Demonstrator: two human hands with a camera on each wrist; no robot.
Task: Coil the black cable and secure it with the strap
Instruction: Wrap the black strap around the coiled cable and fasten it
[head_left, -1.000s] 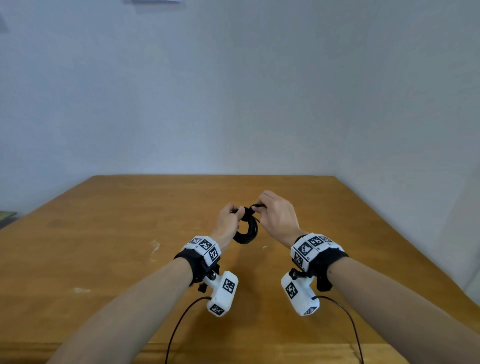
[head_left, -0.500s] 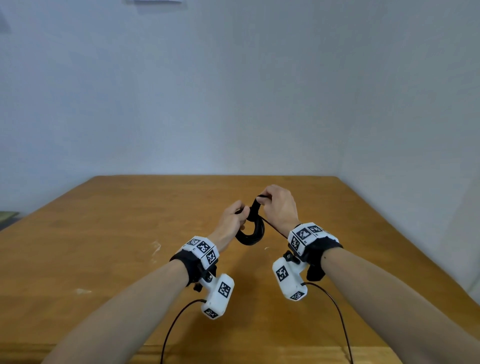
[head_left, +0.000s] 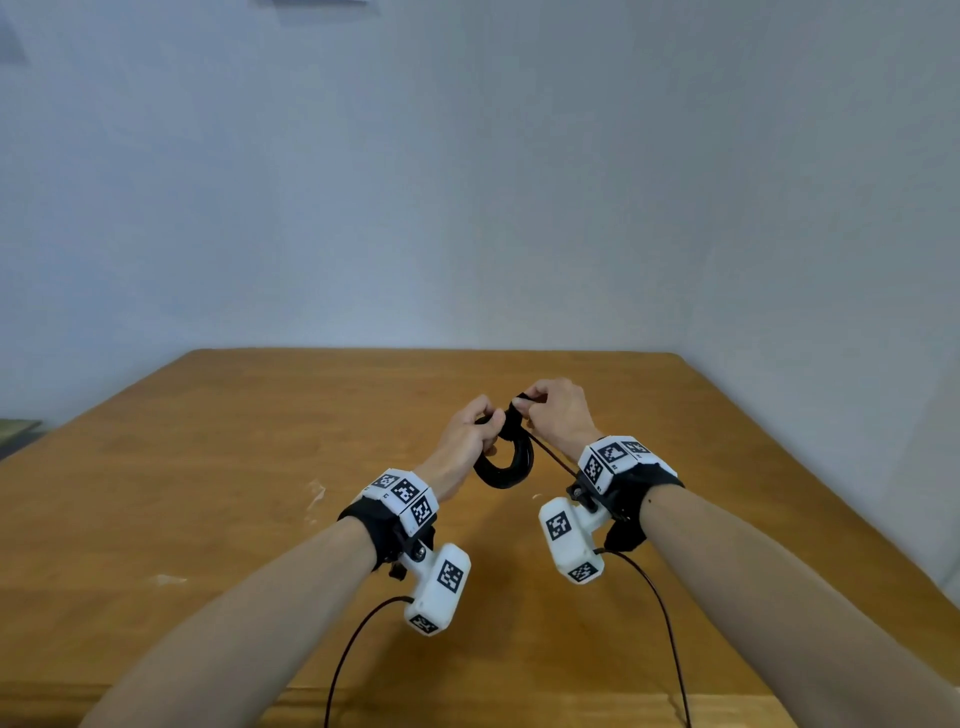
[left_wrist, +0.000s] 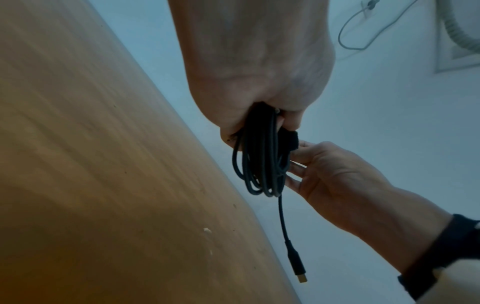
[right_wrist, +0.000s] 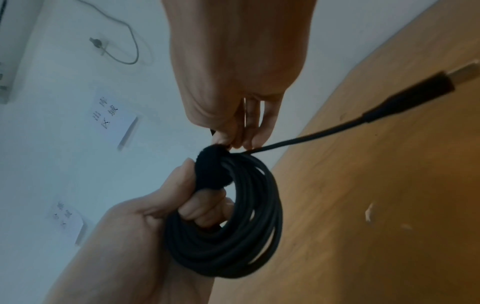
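The black cable (head_left: 506, 470) is wound into a small coil (right_wrist: 233, 232) and held in the air above the wooden table (head_left: 208, 467). My left hand (head_left: 475, 431) grips the coil, fingers through its loop (right_wrist: 202, 207). A black fuzzy strap (right_wrist: 211, 171) wraps over the top of the coil. My right hand (head_left: 550, 410) pinches the strap's end (right_wrist: 221, 142) just above the coil. One loose cable end with a plug (left_wrist: 297, 265) hangs free from the bundle (left_wrist: 259, 164), running toward my right wrist (right_wrist: 415, 90).
The table reaches to a pale wall at the back and right. Its right edge (head_left: 810, 467) lies close to my right arm. Wrist camera leads (head_left: 353, 649) trail toward me. Paper labels (right_wrist: 111, 119) and a grey wire (right_wrist: 124, 41) are on the wall.
Both hands rose a little with the coil. My right hand has brought the strap up and over the top of the coil, and now pinches it closer to my left thumb.
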